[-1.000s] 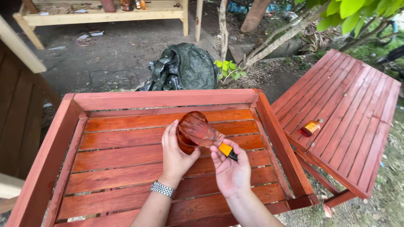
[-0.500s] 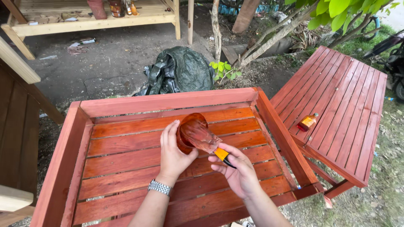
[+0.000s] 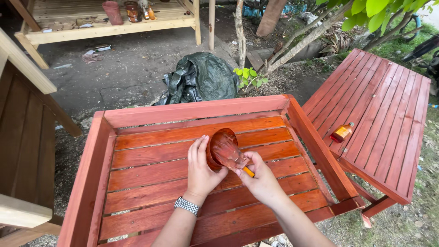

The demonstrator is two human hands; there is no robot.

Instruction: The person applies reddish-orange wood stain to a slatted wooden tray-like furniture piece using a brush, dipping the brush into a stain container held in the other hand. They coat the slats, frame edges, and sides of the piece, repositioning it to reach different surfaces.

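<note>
two hands (image 3: 231, 171), one cup (image 3: 218, 147), one brush (image 3: 230, 154), one bottle (image 3: 342, 132)

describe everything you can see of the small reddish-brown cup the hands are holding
The small reddish-brown cup is round, glossy and stained all over with red-brown finish, apparently plastic. It is tilted with its open mouth facing the right hand, held above the red slatted wooden frame. The left hand grips its side and bottom. The wet bristles of an orange-handled brush lie across its mouth.
</note>
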